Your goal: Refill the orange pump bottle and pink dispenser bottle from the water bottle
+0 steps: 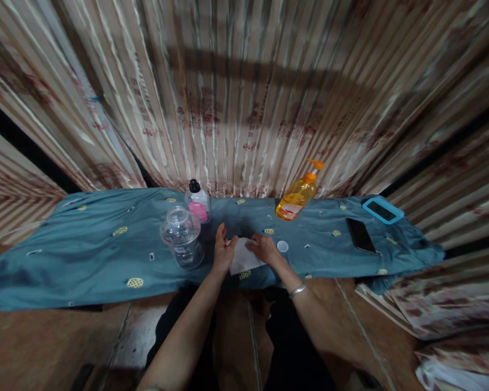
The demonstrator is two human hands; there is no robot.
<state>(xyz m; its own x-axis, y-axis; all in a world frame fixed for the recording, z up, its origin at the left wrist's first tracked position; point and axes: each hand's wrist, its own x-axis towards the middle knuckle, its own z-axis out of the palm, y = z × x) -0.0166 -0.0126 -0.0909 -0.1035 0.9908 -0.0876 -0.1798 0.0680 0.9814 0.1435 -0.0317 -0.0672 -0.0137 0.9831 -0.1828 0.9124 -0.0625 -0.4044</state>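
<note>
From the head camera I see my left hand [223,251] and right hand [264,248] pressing a white paper tissue [243,258] flat on the blue cloth-covered counter [85,255]. My fingers [221,233] are spread open on it. A clear plastic jar [182,237] stands just left. A small white cap [282,246] lies right.

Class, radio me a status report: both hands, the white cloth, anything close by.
Left hand and right hand both on the white cloth, flat on the blue cover. Clear jar beside left hand. Small white cap beside right.
</note>
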